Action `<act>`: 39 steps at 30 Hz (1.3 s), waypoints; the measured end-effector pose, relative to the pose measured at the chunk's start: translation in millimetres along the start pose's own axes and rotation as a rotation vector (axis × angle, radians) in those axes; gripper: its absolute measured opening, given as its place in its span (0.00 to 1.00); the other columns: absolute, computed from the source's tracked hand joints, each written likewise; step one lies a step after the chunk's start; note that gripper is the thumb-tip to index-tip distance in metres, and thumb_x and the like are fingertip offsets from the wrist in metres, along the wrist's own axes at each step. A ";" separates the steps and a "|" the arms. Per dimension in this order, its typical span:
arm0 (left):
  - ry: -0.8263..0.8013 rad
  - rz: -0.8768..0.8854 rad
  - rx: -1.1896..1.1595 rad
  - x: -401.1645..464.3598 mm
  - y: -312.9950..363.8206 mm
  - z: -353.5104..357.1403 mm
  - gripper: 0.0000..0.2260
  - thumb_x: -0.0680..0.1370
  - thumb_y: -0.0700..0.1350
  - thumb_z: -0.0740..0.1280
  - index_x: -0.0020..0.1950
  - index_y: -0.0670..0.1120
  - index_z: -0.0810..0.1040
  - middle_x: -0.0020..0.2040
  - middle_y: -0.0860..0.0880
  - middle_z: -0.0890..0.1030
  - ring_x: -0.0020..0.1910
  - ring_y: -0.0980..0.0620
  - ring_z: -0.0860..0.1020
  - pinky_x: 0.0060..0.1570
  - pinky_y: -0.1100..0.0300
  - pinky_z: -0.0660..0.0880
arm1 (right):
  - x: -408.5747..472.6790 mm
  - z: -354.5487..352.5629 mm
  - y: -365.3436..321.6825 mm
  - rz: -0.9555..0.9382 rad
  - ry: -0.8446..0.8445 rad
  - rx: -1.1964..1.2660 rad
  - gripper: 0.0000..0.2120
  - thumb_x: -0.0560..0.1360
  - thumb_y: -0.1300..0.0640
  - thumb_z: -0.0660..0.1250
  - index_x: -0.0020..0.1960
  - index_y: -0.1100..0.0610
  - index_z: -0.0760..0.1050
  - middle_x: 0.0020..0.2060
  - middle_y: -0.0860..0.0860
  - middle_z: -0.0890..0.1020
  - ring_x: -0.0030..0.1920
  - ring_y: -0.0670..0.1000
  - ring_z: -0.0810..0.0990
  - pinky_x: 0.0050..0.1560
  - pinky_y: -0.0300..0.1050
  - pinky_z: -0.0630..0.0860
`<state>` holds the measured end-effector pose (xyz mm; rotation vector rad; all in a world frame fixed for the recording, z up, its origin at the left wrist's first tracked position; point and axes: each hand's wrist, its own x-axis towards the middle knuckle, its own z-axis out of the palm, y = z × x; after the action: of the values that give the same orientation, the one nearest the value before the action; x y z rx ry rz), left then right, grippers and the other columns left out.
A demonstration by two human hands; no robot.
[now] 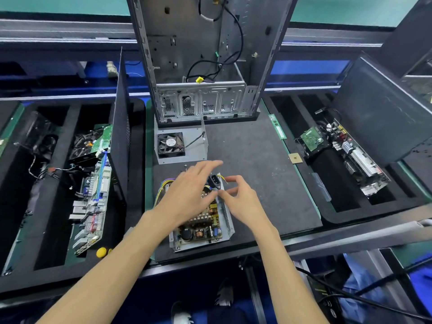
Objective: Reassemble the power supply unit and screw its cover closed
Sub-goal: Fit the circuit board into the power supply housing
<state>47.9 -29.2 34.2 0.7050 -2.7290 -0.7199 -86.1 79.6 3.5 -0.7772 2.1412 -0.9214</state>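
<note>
The open power supply base (225,232) lies on the dark mat near the front edge, its circuit board (201,226) exposed. A black power socket (214,180) with yellow wires stands at its far end. My left hand (189,192) hovers over the board with fingers stretched out, thumb down near the components. My right hand (238,197) is at the unit's right wall, fingers curved, thumb and forefinger close together; whether they pinch something is unclear. The cover (195,146) with its black fan (171,144) lies farther back. A few small screws (185,166) sit between cover and unit.
An empty grey computer case (205,66) stands upright at the back of the mat. Foam trays on the left (58,183) and right (350,160) hold circuit boards and drives. A RAM stick (277,127) and a small chip (295,158) lie at the mat's right edge. A yellow handle (102,252) lies front left.
</note>
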 end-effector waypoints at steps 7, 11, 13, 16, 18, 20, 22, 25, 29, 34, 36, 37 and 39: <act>0.035 -0.066 -0.029 8.6 -6.5 6.6 0.21 0.78 0.48 0.71 0.71 0.51 0.75 0.58 0.53 0.77 0.62 0.52 0.73 0.61 0.57 0.72 | 1.1 0.7 1.7 0.027 0.012 0.010 0.19 0.80 0.48 0.70 0.68 0.47 0.71 0.44 0.42 0.82 0.45 0.39 0.79 0.40 0.36 0.71; 0.039 -0.136 -0.004 6.9 -10.4 11.3 0.20 0.80 0.50 0.68 0.73 0.50 0.75 0.55 0.51 0.74 0.59 0.50 0.74 0.59 0.52 0.74 | 0.2 1.5 2.0 0.022 0.017 0.032 0.22 0.80 0.47 0.70 0.71 0.46 0.68 0.45 0.43 0.82 0.46 0.39 0.78 0.40 0.35 0.69; 0.038 -0.170 0.010 9.0 -11.2 13.3 0.17 0.81 0.51 0.66 0.69 0.51 0.78 0.54 0.51 0.73 0.58 0.50 0.74 0.58 0.51 0.73 | -1.2 1.3 2.4 0.022 0.025 0.042 0.25 0.80 0.47 0.70 0.73 0.47 0.66 0.45 0.43 0.82 0.46 0.38 0.77 0.42 0.37 0.69; 0.022 -0.176 0.055 13.3 -11.3 17.8 0.12 0.82 0.50 0.64 0.64 0.52 0.78 0.52 0.51 0.70 0.55 0.49 0.73 0.56 0.51 0.73 | -1.4 0.2 3.1 0.027 0.027 0.039 0.27 0.79 0.46 0.70 0.74 0.48 0.65 0.45 0.42 0.82 0.45 0.37 0.76 0.47 0.42 0.70; 0.001 -0.178 0.052 15.6 -12.4 20.6 0.10 0.82 0.49 0.63 0.63 0.53 0.77 0.51 0.50 0.68 0.53 0.48 0.71 0.55 0.51 0.70 | -0.5 -0.8 2.6 0.031 0.018 0.029 0.27 0.79 0.46 0.70 0.74 0.48 0.65 0.46 0.42 0.82 0.46 0.38 0.76 0.49 0.43 0.70; -0.026 -0.174 0.039 17.1 -14.0 21.1 0.11 0.81 0.48 0.63 0.63 0.54 0.75 0.50 0.50 0.67 0.52 0.49 0.68 0.54 0.54 0.66 | 0.3 -1.0 1.9 0.035 0.010 0.028 0.26 0.80 0.46 0.70 0.74 0.48 0.65 0.46 0.43 0.83 0.46 0.39 0.76 0.48 0.43 0.71; -0.061 -0.163 0.040 17.6 -14.4 20.2 0.10 0.81 0.47 0.63 0.61 0.55 0.74 0.49 0.50 0.66 0.52 0.49 0.67 0.53 0.54 0.64 | 0.5 -0.8 1.3 0.034 0.004 0.026 0.25 0.80 0.47 0.69 0.74 0.47 0.66 0.46 0.43 0.83 0.47 0.40 0.77 0.46 0.41 0.71; -0.086 -0.165 0.052 15.6 -15.6 18.7 0.09 0.80 0.45 0.62 0.59 0.54 0.72 0.51 0.50 0.67 0.53 0.48 0.67 0.54 0.53 0.63 | 0.7 -0.7 1.2 0.043 0.000 0.022 0.24 0.80 0.47 0.69 0.74 0.47 0.67 0.46 0.42 0.81 0.51 0.45 0.79 0.52 0.45 0.75; -0.010 -0.302 0.004 13.6 -22.0 15.1 0.09 0.84 0.48 0.59 0.62 0.50 0.72 0.56 0.47 0.72 0.57 0.45 0.71 0.57 0.52 0.65 | 1.2 0.7 0.9 0.047 -0.016 0.010 0.23 0.81 0.47 0.67 0.74 0.47 0.66 0.46 0.41 0.80 0.51 0.46 0.78 0.53 0.46 0.72; 0.081 -0.311 0.149 19.7 -19.5 16.7 0.11 0.83 0.52 0.63 0.61 0.48 0.76 0.57 0.48 0.79 0.60 0.46 0.75 0.60 0.50 0.66 | 2.0 1.5 0.8 0.048 -0.011 0.019 0.22 0.81 0.47 0.67 0.73 0.47 0.66 0.46 0.42 0.80 0.48 0.42 0.77 0.49 0.45 0.73; 0.064 -0.312 0.152 22.7 -17.6 17.7 0.12 0.82 0.51 0.64 0.63 0.48 0.76 0.58 0.49 0.81 0.60 0.46 0.76 0.61 0.50 0.68 | 2.4 2.2 1.6 0.050 -0.015 0.027 0.22 0.81 0.47 0.67 0.73 0.47 0.66 0.46 0.42 0.80 0.47 0.40 0.77 0.43 0.40 0.71; 0.020 -0.319 0.093 24.2 -17.6 17.7 0.13 0.82 0.50 0.65 0.66 0.48 0.75 0.60 0.48 0.81 0.60 0.46 0.77 0.62 0.49 0.69 | 2.7 2.7 2.2 0.051 -0.017 0.032 0.22 0.81 0.47 0.67 0.72 0.47 0.67 0.46 0.42 0.80 0.47 0.40 0.77 0.41 0.38 0.70; -0.104 -0.341 -0.106 25.2 -14.9 13.6 0.19 0.82 0.46 0.65 0.73 0.48 0.70 0.64 0.45 0.80 0.61 0.46 0.78 0.63 0.49 0.73 | 3.7 4.2 3.0 0.054 -0.017 0.049 0.20 0.81 0.47 0.66 0.72 0.47 0.67 0.45 0.42 0.80 0.46 0.40 0.78 0.41 0.37 0.70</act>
<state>27.6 -47.8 17.4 1.1541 -2.6645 -0.9912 -85.9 77.0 -2.3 -0.6969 2.1067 -0.9320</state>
